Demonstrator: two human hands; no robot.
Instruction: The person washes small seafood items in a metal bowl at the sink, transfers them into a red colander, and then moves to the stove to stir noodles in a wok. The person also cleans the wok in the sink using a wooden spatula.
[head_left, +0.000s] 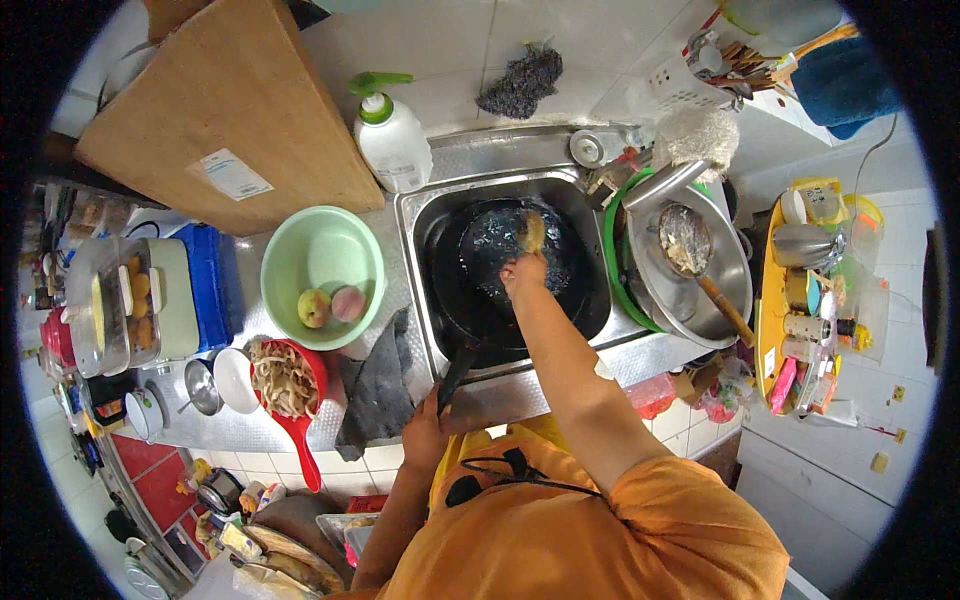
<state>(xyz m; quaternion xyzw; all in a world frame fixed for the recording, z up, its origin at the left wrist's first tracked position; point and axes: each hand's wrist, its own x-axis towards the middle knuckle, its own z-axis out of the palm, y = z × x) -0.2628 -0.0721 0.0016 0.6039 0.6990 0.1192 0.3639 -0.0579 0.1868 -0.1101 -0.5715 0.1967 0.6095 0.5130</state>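
A black pan (480, 255) with wet, shiny patches inside sits in the stainless steel sink (416, 225). Its dark handle (454, 379) sticks out over the sink's front edge, and my left hand (424, 435) is closed around it. My right hand (529, 274) reaches into the pan, gripping a yellowish-brown scrubber (533, 232), perhaps a loofah or brush. The scrubber's far end meets the pan's inner surface; my fingers hide its near end.
Left of the sink are a green basin (322, 225) holding two peaches, a red strainer (300, 427) of pale strips and a dark cloth (379, 382). Stacked metal bowls (720, 292) with a wooden-handled skimmer (686, 240) stand right. A white bottle (394, 146) stands behind.
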